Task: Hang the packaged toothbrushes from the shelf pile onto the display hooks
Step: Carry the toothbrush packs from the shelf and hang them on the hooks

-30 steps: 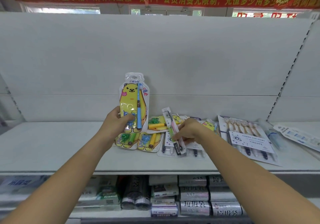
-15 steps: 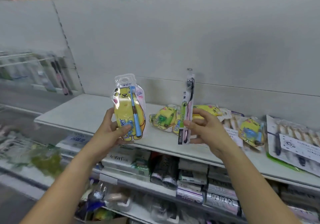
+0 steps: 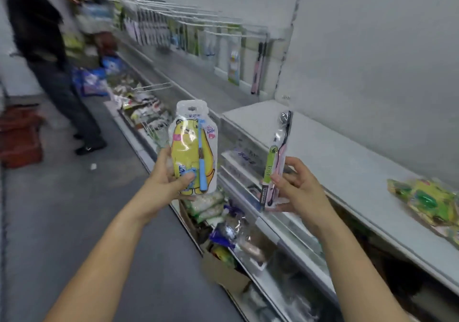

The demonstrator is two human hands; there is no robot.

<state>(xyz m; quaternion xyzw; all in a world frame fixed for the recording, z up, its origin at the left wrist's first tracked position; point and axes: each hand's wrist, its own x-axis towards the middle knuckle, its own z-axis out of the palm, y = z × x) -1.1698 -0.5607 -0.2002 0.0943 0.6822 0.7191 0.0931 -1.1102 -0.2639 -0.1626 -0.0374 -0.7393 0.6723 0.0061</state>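
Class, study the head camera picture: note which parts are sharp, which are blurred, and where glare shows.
Head view: the bear toothbrush pack in the left hand and the slim toothbrush pack in the right hand are sharpest; glare streaks the bear toothbrush pack's plastic; the display hooks, the standing person and the shelf pile at the right edge smear with motion blur.

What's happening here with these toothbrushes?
A person in a shop aisle holds one packaged toothbrush in each hand, both upright in the air. The left hand grips a yellow bear pack; the right hand pinches a slim pack with a pink, black-bristled brush. Neither is hung yet: the display hooks are further along the wall, blurred. More yellow packs lie on the shelf at right. Another person stands in the aisle.
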